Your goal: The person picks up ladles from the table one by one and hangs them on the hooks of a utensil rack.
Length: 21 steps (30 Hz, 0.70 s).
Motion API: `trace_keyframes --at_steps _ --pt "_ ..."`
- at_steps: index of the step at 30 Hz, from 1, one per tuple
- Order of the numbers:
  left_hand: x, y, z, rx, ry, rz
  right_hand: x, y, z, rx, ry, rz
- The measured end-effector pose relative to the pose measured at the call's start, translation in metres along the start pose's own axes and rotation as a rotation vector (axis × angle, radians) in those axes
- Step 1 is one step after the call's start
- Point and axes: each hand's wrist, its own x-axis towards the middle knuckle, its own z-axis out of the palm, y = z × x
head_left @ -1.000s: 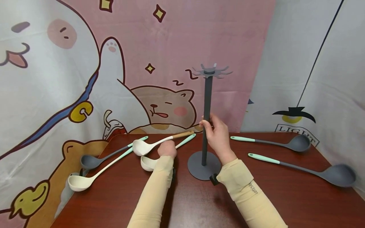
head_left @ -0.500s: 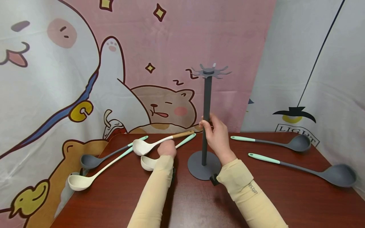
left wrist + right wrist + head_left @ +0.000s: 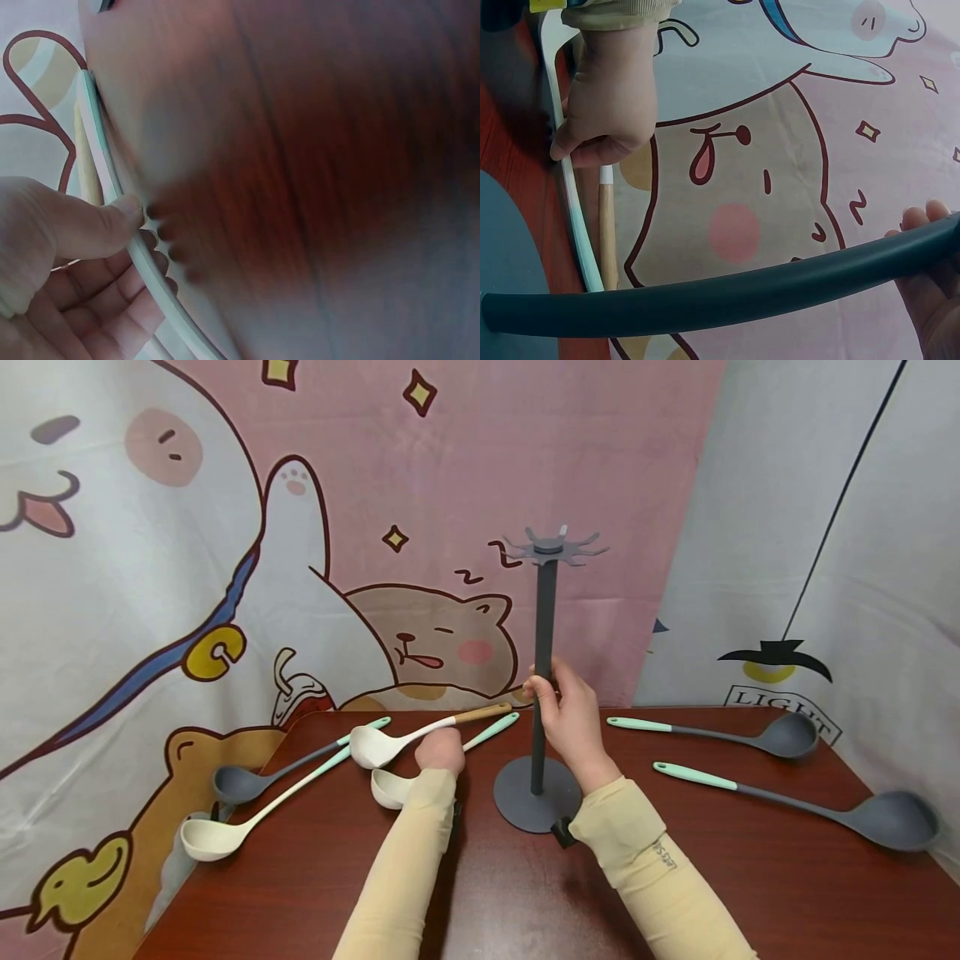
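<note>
The left hand pinches a cream ladle (handle partly hidden); the right hand grips the stand.

A dark grey pole runs across the lower part of the right wrist view from its round base at the left edge, and the right hand wraps it at the right edge, with 2 fingertips showing above the pole. At upper left the left hand, in a beige sleeve, pinches the pale mint handle of a ladle lying on the red-brown table, with a wooden-handled ladle just beside it. Behind them hangs a pink cartoon backdrop.
</note>
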Motion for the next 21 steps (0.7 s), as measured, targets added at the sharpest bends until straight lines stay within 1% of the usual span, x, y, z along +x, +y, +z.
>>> trace_keyframes --at_steps 4,7,12,21 --pt "-0.002 0.001 0.0 0.002 0.002 0.012 0.0 0.0 0.0 -0.002 0.002 0.001" --pt "-0.004 0.004 -0.002 -0.001 0.012 0.025 0.0 0.001 0.001 -0.004 0.002 0.001" --pt "-0.007 0.012 -0.008 -0.022 0.039 0.07 0.0 0.001 0.001 -0.006 0.007 -0.004" --pt "-0.006 0.026 -0.011 -0.112 0.082 0.135 0.0 0.001 0.001 -0.013 0.014 -0.017"
